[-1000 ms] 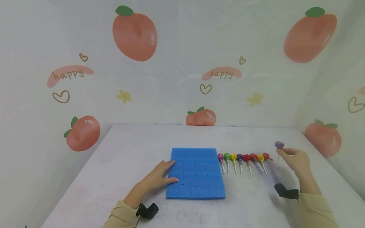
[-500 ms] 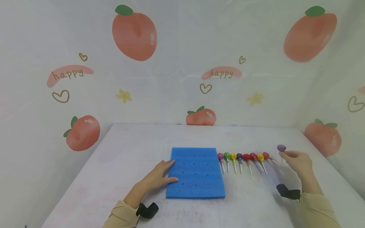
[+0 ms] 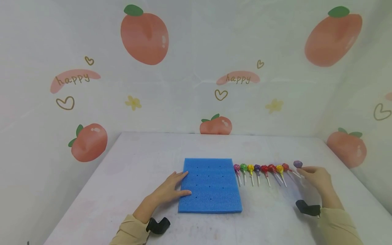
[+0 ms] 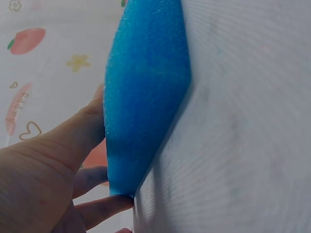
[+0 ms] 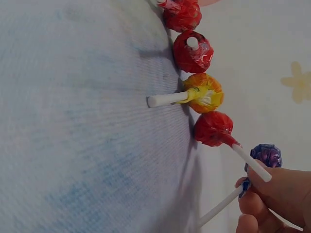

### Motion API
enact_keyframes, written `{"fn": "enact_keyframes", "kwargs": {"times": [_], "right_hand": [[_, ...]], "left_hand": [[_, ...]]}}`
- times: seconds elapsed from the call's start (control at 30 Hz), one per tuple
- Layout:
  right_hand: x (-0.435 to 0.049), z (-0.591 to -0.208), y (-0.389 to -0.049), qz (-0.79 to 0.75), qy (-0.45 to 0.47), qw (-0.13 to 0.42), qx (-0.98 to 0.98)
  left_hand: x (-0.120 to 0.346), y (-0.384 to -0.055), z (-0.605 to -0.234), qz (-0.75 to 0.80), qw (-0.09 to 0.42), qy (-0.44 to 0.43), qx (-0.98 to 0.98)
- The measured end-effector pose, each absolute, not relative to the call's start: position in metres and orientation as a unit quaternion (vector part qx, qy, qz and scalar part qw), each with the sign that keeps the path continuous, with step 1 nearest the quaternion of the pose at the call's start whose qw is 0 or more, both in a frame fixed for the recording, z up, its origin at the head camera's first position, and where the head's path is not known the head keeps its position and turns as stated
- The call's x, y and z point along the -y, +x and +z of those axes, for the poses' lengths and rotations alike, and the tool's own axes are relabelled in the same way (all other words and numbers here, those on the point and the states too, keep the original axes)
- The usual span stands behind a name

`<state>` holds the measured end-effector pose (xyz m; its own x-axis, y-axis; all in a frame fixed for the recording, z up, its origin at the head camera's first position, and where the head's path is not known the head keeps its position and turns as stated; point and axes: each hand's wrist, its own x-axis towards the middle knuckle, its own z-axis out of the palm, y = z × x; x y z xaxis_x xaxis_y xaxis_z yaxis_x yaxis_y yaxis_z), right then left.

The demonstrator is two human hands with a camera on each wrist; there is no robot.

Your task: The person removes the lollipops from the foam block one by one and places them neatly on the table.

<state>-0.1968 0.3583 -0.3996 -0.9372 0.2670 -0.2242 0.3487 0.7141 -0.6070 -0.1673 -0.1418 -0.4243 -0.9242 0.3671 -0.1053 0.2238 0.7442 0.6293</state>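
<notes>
A purple-wrapped lollipop (image 3: 297, 164) is pinched between the thumb and fingers of my right hand (image 3: 316, 177), at the right end of a row of lollipops. In the right wrist view the pinch sits just below the purple candy (image 5: 266, 156), and the white stick slants down to the left. My left hand (image 3: 168, 189) rests with spread fingers on the left edge of a blue foam board (image 3: 211, 187) dotted with small holes. Seen from the left wrist, the thumb and fingers lie along the board's edge (image 4: 146, 87).
Right of the board lie several wrapped lollipops in a row, among them a pink one (image 3: 237, 167), a green one (image 3: 243, 167) and a red one (image 3: 286, 167) nearest my right hand. All lie on a white table (image 3: 137, 153) before a peach-printed backdrop (image 3: 183, 68).
My right hand, holding the purple lollipop, has come lower toward the table, shifting slightly right and then back left toward the row's end. The left hand and foam board have stayed put.
</notes>
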Motion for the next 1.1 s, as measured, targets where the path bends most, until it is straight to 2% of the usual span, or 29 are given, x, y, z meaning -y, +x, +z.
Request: {"fn": "enact_keyframes", "kwargs": {"times": [0.57, 1.1], "right_hand": [[-0.362, -0.417, -0.207, -0.337, 0.185, 0.067, -0.921], [-0.359, -0.412, -0.206, -0.308, 0.153, 0.073, -0.936]], "left_hand": [[0.142, -0.167, -0.425, 0.323, 0.113, 0.158, -0.926], [0.142, -0.167, -0.425, 0.320, 0.106, 0.165, -0.927]]}}
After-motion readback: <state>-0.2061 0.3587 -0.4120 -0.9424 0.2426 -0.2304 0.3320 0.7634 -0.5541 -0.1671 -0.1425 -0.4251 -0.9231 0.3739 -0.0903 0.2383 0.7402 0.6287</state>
